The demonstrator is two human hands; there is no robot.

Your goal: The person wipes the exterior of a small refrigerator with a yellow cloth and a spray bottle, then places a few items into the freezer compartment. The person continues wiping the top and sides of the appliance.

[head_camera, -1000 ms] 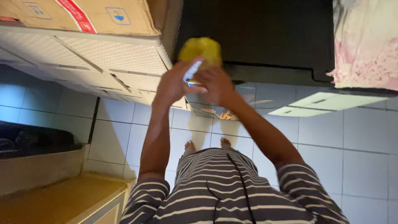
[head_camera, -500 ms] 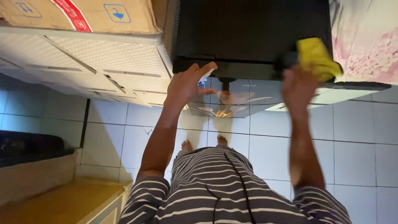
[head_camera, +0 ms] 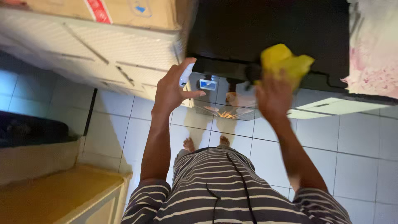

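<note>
My right hand (head_camera: 273, 95) presses a crumpled yellow cloth (head_camera: 284, 62) against the front edge of a black glossy appliance (head_camera: 265, 33) that reflects the floor. My left hand (head_camera: 171, 89) is raised at the appliance's left corner and holds a small white spray bottle (head_camera: 185, 74) between thumb and fingers. Both arms reach forward over my striped shirt (head_camera: 232, 191), and my bare feet (head_camera: 207, 143) show below on the white tiles.
A white woven-pattern drawer cabinet (head_camera: 103, 54) with a cardboard box (head_camera: 103, 10) on top stands left of the appliance. A floral fabric (head_camera: 373, 58) hangs at the right. A yellowish ledge (head_camera: 54, 195) and a dark object (head_camera: 29, 130) lie at the lower left.
My right hand with the yellow cloth has slid left along the appliance's front edge. My left hand, open-fingered half a second ago, now grips the small spray bottle. The camera shifted slightly.
</note>
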